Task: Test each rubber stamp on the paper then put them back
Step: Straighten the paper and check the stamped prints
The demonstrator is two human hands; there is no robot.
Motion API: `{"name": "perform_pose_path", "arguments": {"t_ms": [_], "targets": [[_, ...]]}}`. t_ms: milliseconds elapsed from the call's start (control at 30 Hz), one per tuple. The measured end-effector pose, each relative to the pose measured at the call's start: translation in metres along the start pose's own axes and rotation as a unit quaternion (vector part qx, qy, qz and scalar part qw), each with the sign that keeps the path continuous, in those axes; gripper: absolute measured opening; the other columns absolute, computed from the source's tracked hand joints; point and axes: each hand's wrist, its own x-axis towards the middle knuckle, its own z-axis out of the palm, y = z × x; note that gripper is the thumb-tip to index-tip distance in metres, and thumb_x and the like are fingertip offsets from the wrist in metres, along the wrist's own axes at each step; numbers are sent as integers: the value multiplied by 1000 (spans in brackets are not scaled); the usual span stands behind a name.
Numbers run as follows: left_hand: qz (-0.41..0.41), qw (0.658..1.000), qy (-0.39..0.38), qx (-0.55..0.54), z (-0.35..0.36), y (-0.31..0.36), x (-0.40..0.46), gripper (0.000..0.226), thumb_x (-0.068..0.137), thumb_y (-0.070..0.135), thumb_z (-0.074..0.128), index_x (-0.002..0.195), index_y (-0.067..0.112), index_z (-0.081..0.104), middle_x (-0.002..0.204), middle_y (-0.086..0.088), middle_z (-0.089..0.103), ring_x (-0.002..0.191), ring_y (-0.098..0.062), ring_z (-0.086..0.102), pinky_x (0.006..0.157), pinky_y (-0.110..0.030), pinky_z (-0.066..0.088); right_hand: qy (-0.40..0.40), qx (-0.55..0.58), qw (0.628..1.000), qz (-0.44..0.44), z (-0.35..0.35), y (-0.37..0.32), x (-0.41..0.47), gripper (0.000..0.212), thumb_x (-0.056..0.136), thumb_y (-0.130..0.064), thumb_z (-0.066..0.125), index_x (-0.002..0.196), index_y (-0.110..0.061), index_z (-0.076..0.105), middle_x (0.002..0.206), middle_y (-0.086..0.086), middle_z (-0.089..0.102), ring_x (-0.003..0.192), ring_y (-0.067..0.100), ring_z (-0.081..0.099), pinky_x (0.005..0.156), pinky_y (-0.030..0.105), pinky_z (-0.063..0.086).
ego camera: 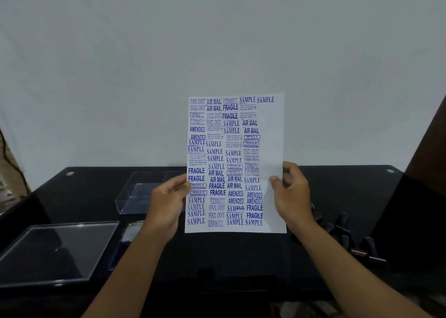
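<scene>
Paper (270, 148) held upright, packed w/ blue stamp prints; left hand (169, 201) & right hand (293, 194) each pinch a side edge.

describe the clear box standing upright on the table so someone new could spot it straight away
Start at the black table and look to the left of the stamped paper held up by the left hand and right hand. The clear box stands at the back, just behind the left hand. Unlike the flat clear lid lying nearer the front left, it is tall with upright see-through walls.
</scene>
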Motion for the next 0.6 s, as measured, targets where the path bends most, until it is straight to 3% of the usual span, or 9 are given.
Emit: {"name": "perform_pose_path", "arguments": {"t_ms": [333, 600], "targets": [[17, 1000, -9, -23, 2, 4, 1, 22, 95, 7, 55, 111, 13, 68, 100, -1, 75, 94, -17, 71, 78, -32, 54, 16, -1, 1000, -1, -3, -7, 0, 32, 94, -8, 55, 92, -39, 55, 90, -12, 72, 84, 10, 69, 79, 43, 58], [38, 993, 11, 109, -9, -41, -1, 22, 92, 5, 60, 101, 22, 71, 93, 3, 75, 85, -13, 72, 76, -30, 57, -36, -40, 996, 71, 0, 32, -15, 35, 90, 0, 54, 104, -32, 52, 98, -9, 65, 88, 12, 66, 74, 34, 57]]}}
